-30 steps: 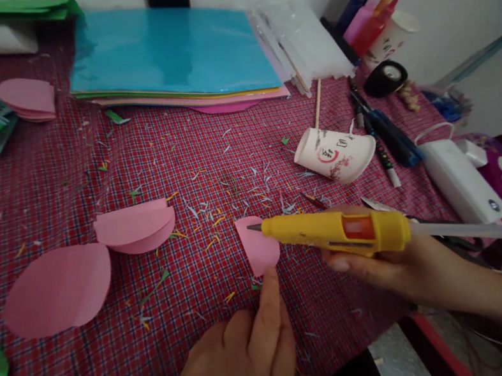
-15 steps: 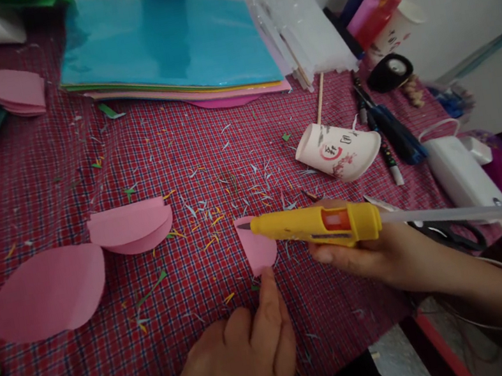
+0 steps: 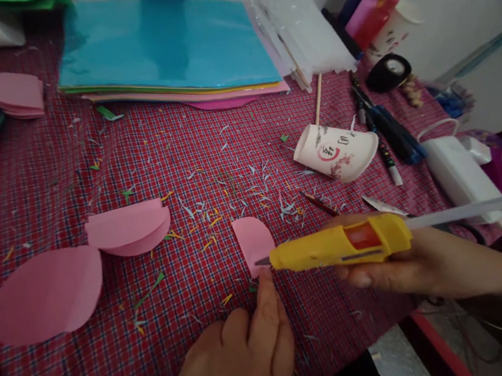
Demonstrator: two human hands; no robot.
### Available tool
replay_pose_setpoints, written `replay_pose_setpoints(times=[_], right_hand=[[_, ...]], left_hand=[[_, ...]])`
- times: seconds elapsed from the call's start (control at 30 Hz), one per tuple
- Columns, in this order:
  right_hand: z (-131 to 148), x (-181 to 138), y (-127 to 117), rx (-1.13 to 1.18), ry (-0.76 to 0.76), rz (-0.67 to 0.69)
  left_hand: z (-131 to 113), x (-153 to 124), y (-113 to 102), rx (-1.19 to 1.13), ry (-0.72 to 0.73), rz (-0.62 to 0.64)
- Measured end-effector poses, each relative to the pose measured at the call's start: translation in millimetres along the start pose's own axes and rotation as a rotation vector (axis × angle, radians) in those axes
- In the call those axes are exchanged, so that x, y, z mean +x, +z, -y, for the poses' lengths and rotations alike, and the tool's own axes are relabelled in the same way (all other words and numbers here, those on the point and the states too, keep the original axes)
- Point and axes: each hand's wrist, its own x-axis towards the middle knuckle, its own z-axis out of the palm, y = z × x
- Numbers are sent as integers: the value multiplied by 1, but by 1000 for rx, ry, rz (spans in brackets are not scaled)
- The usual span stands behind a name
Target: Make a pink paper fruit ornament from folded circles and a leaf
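Note:
A small folded pink paper piece (image 3: 254, 239), with one straight and one rounded edge, lies on the checked cloth. The outstretched index finger of my left hand (image 3: 245, 351) presses its lower corner; the other fingers are partly bent, and the hand grips nothing. My right hand (image 3: 406, 271) is closed around a yellow hot glue gun (image 3: 339, 245) with a clear glue stick running out of its back. The nozzle points left, over the lower end of the pink piece, close to my left fingertip. I cannot make out any glue on the paper.
Left lie a pink paper oval (image 3: 46, 295) and folded pink paper (image 3: 129, 227). Behind is a stack of coloured sheets (image 3: 168, 47). A paper cup (image 3: 336, 150) lies on its side, with scissors (image 3: 383, 206) and a white power strip (image 3: 460, 177) at the right. Paper snippets litter the cloth.
My right hand has drawn the glue gun toward me, so its nozzle went from the far corner of the pink piece down to the near end. My left hand stays put.

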Motion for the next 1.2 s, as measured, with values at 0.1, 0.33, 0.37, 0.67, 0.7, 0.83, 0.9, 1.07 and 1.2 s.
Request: replay_pose_setpoints(times=[0.1,0.33,0.37,0.67,0.7,0.83,0.9,1.07,1.2], right_hand=[[-5,1,1,54,-25,-165],[-5,10,6,-250,-76,-202],[-5,10,6,-269,-86,-204],[2,2,5,-422,-109,-251],[2,0,6,-429,-88,-244],[1,-9,8,-425,-40,-253],[1,-13,10,-408,-63,-243],[5,-17,12,-403,-66,-202],[7,-19,14,-363,-52,-208]], left_hand=[[0,-1,1,1,-4,2],[1,0,-1,-2,-2,7],[1,0,-1,-1,0,8],[-5,-8,15,-59,-25,-42],[-7,-9,17,-58,-35,-40],[-10,-9,17,-47,-83,-38],[-8,-7,14,-34,-78,-38],[-2,-2,3,1,-22,12],[-2,-4,3,-23,-20,-8]])
